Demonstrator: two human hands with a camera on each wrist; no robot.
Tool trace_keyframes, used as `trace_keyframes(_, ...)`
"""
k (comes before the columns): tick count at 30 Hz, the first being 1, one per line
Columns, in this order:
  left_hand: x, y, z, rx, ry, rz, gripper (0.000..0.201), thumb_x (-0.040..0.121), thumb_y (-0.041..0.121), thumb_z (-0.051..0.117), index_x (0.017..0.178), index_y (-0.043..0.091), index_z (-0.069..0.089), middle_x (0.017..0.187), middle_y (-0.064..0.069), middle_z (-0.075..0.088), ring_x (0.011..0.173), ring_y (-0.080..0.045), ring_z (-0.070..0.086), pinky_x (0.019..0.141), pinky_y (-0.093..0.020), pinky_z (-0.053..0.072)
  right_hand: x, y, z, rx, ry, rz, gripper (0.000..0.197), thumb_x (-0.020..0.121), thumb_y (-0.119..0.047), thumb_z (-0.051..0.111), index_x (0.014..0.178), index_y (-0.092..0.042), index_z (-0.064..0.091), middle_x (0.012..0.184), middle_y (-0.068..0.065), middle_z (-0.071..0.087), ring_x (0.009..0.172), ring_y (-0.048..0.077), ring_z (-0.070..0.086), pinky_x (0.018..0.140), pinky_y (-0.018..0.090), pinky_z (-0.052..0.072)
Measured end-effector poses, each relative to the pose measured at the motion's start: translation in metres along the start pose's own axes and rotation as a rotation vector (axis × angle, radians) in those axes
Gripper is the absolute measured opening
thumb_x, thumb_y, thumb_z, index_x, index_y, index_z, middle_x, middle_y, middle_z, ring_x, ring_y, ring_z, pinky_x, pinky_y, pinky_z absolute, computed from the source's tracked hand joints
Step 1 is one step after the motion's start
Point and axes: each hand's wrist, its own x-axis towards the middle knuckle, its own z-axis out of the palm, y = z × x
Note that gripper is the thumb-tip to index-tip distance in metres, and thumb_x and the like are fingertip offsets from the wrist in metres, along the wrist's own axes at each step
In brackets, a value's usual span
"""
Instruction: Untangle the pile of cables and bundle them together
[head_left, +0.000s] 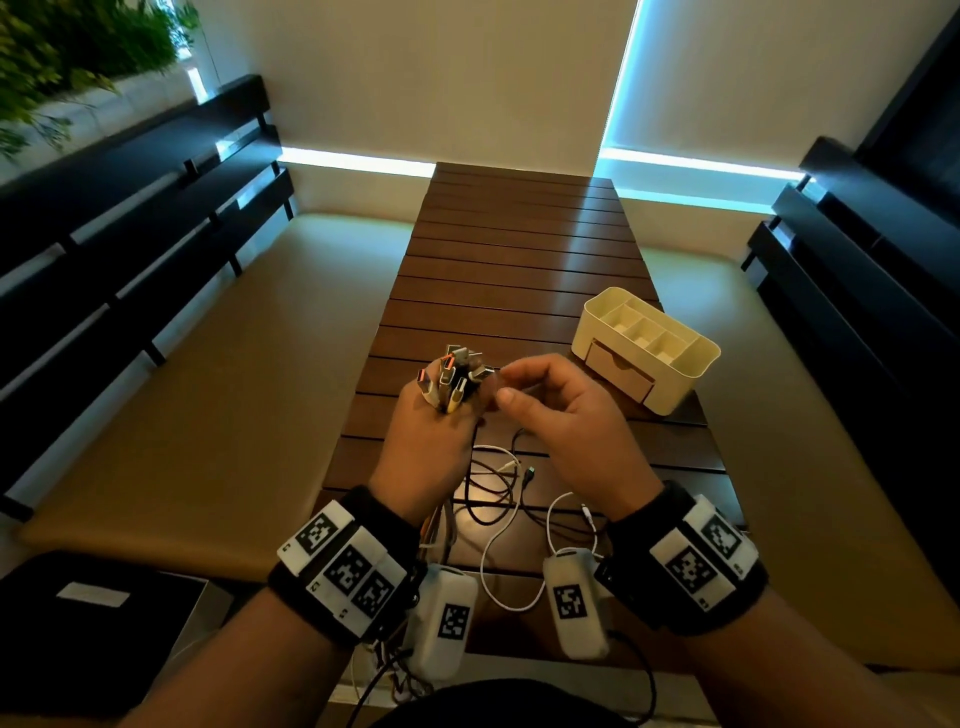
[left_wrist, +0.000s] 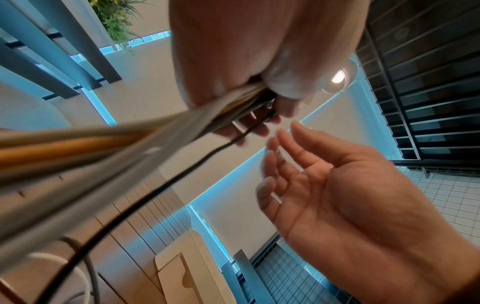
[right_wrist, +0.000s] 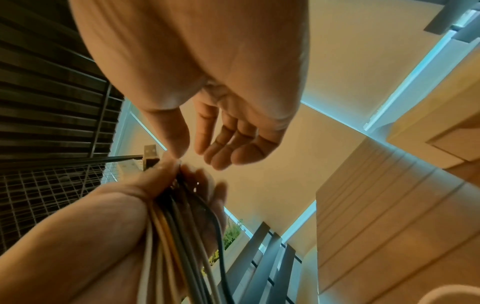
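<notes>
Head: left hand (head_left: 427, 447) fist-grips the cables (head_left: 451, 382) near their plug ends, plugs fanned out above the fist. Right hand (head_left: 563, 415) sits just beside it, fingers loosely curled, holding nothing I can make out. Slack of the cables lies looped on the table (head_left: 519, 249) under both hands, still crossing over itself. Organizer (head_left: 647, 348) off to the right, looks unused.

Left wrist: cables run as one blurred sheaf out of the closed fist; right palm open, fingers relaxed.

Right wrist: same, right hand empty, near the plugs.

Read: ends gathered, roughly halfway. Tails untangled and tying-off still left.
</notes>
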Motion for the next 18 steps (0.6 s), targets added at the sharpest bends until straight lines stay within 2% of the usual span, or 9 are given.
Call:
trace_keyframes(2,0.002,-0.001,-0.001,-0.002,0.049,0.020,0.026,0.095,0.041,0.056,0.087,0.017,0.062,0.085,-0.011,0.064,0.076,-0.016,0.066,0.068,-0.030,0.055,-0.001,0.005,0.004,0.037,-0.100,0.107,0.015,0.094,-0.024,0.063,0.107,-0.031,0.062,0.107,-0.002,0.069,0.098,0.013,0.067,0.079,0.025,0.055)
trace_keyframes(5,0.002,-0.001,-0.002,-0.074,0.102,-0.016,0.041,0.088,0.056,0.055,0.073,0.017,0.058,0.068,-0.008,0.060,0.063,-0.021,0.061,0.062,-0.036,0.053,-0.004,0.016,0.011,0.070,-0.285,0.237,0.019,0.096,-0.030,0.058,0.114,-0.026,0.061,0.111,0.000,0.070,0.102,0.017,0.067,0.086,0.030,0.055)
trace_keyframes(7,0.002,0.001,-0.004,-0.178,0.101,-0.056,0.042,0.084,0.059,0.058,0.067,0.020,0.058,0.060,-0.007,0.057,0.056,-0.027,0.057,0.062,-0.044,0.053,-0.007,0.021,0.017,0.063,-0.367,0.264,0.018,0.096,-0.024,0.060,0.113,-0.019,0.062,0.107,0.002,0.071,0.100,0.017,0.068,0.088,0.030,0.054)
trace_keyframes(9,0.003,0.002,-0.006,-0.253,0.129,-0.097,0.039,0.086,0.054,0.061,0.066,0.021,0.056,0.057,-0.002,0.053,0.051,-0.024,0.052,0.056,-0.040,0.049,-0.010,0.023,0.020,0.079,-0.408,0.257,0.008,0.095,-0.014,0.061,0.103,-0.012,0.063,0.096,0.001,0.070,0.090,0.013,0.069,0.082,0.027,0.055)
trace_keyframes(11,0.005,0.003,-0.007,-0.322,0.169,-0.162,0.034,0.089,0.045,0.059,0.070,0.018,0.051,0.054,0.004,0.047,0.046,-0.014,0.044,0.049,-0.030,0.041,-0.011,0.022,0.020,0.060,-0.434,0.222,0.004,0.095,-0.013,0.061,0.092,-0.013,0.062,0.084,-0.002,0.068,0.080,0.010,0.068,0.079,0.026,0.055)
trace_keyframes(14,0.007,0.007,-0.011,-0.399,0.182,-0.190,0.031,0.095,0.037,0.054,0.071,0.019,0.046,0.055,0.007,0.039,0.047,-0.008,0.033,0.044,-0.022,0.033,-0.012,0.023,0.020,0.035,-0.491,0.202,0.009,0.093,-0.025,0.066,0.094,-0.016,0.064,0.085,0.001,0.068,0.082,0.017,0.067,0.086,0.042,0.054)
trace_keyframes(18,0.007,0.012,-0.012,-0.427,0.172,-0.181,0.032,0.098,0.035,0.052,0.072,0.018,0.045,0.059,0.002,0.036,0.049,-0.011,0.029,0.043,-0.022,0.030,-0.014,0.029,0.027,-0.054,-0.466,0.181,0.032,0.074,-0.057,0.072,0.093,-0.032,0.065,0.097,0.007,0.070,0.090,0.029,0.067,0.088,0.056,0.055)
